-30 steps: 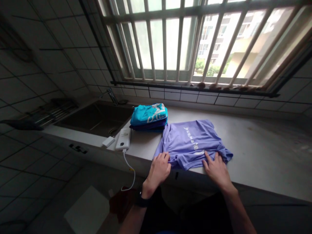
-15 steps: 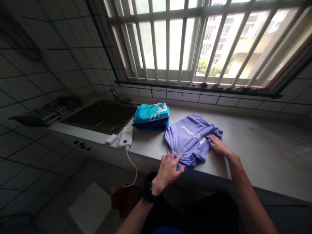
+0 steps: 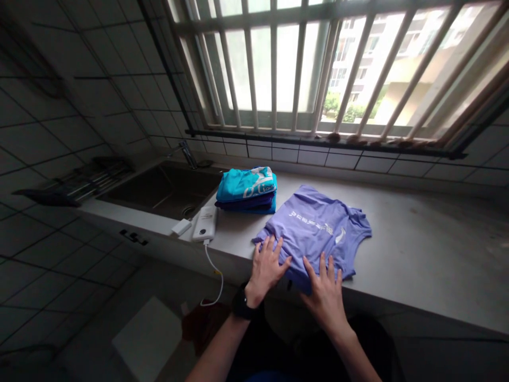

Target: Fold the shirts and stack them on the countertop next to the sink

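A lilac T-shirt [image 3: 314, 228] with white print lies spread on the pale countertop [image 3: 421, 244], its lower part hanging a little over the front edge. My left hand [image 3: 268, 268] rests flat on the shirt's near left part, fingers spread. My right hand [image 3: 324, 289] presses on the near edge of the shirt, fingers apart and pointing away from me. To the left of the shirt sits a folded stack of clothes [image 3: 246, 191], turquoise on top and darker blue-purple beneath. A black watch [image 3: 242, 305] is on my left wrist.
A white power bank [image 3: 204, 224] lies on the counter with a white cable [image 3: 210, 276] hanging over the edge, and a small white plug [image 3: 182, 227] beside it. Further left are a dark sink [image 3: 159, 191], a faucet [image 3: 185, 154] and a dish rack [image 3: 99, 178]. A barred window [image 3: 274, 69] runs behind.
My right hand has moved from the shirt's right side to its near edge, next to my left hand. The shirt now lies flatter and wider, with its right side spread out.
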`<state>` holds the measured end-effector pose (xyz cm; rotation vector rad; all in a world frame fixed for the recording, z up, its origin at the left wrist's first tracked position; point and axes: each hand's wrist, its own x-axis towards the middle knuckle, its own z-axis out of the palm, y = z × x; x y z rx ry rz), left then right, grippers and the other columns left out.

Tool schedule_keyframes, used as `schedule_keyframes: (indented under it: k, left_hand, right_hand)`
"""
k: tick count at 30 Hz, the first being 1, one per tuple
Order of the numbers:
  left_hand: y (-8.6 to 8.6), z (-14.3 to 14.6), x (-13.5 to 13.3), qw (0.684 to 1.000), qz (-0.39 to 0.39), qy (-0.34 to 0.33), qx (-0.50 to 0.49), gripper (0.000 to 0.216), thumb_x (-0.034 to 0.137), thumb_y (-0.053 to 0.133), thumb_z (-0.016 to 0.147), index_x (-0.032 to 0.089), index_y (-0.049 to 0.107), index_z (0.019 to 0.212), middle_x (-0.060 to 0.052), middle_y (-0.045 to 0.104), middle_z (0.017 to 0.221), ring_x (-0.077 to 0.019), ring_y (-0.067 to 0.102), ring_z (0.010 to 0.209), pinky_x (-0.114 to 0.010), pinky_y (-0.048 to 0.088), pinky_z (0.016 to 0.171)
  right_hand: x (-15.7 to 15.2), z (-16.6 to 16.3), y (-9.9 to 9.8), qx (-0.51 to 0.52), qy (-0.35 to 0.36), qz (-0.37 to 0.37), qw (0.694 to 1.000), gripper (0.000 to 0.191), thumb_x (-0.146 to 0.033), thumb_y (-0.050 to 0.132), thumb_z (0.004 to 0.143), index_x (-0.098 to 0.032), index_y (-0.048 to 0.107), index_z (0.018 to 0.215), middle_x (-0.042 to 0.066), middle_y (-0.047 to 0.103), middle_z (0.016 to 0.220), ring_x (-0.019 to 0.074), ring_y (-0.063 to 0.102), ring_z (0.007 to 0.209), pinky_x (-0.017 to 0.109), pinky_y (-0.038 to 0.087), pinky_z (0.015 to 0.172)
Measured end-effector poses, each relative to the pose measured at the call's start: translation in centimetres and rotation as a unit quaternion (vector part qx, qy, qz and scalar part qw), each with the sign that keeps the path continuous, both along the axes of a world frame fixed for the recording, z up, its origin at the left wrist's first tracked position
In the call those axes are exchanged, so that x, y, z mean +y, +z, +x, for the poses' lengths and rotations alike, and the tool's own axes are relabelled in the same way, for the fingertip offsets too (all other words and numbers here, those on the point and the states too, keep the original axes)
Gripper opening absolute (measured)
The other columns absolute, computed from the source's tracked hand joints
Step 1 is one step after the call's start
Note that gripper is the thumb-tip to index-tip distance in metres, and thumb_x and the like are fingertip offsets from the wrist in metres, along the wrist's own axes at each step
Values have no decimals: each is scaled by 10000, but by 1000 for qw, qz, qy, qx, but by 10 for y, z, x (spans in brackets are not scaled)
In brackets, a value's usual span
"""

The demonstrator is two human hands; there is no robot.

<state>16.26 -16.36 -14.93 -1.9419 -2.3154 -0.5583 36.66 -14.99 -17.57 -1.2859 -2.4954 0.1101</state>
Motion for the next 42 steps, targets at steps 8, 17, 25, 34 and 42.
schedule_keyframes:
  k: [8, 17, 25, 34, 42]
  left_hand:
    - [13, 12, -36, 1000, 1, -12, 8, 670, 624, 623, 874, 224, 583, 1410, -172, 629, 1346, -351, 559, 1227, -530, 431, 1041]
    - [6, -21, -45, 985, -29, -167, -26, 927, 495, 834, 701, 277, 443, 1512, -132, 456, 1573, -335, 391, 1465, -574, 265, 1214]
    - [-13, 2, -38, 994, -12, -106, 31, 828, 13, 598, 776, 271, 404, 1539, -132, 418, 1610, -323, 325, 1521, -602, 284, 1207]
    - [47, -28, -53, 983, 23, -116, -142, 502, -40, 449, 789, 251, 708, 1106, -27, 767, 1000, -200, 692, 978, -375, 490, 953]
    - [118, -27, 43, 989, 80, -58, -111, 404, 60, 528, 838, 197, 710, 1171, -82, 744, 1189, -265, 665, 1117, -392, 489, 1007]
  right_hand:
    - [47, 44, -4, -14, 119, 21, 993, 843, -41, 608, 774, -333, 419, 1542, 128, 241, 1692, 394, 200, 1549, 654, 340, 1143]
    - [60, 108, 2, -1, 85, -28, 996, 750, -204, 638, 788, -280, 470, 1514, 144, 327, 1653, 409, 279, 1520, 662, 359, 1127]
    - [-6, 43, -20, 62, -65, 77, 993, 810, -54, 483, 834, -367, 334, 1566, 102, 419, 1607, 384, 352, 1487, 724, 230, 1151]
    - [20, 107, 43, 163, 76, -71, 981, 486, -104, 474, 752, -305, 727, 1115, 41, 751, 1098, 276, 690, 1070, 432, 532, 960]
    - [112, 83, 139, 195, -36, 7, 980, 471, -206, 520, 812, -210, 656, 1262, 134, 706, 1170, 313, 664, 1124, 435, 521, 970]
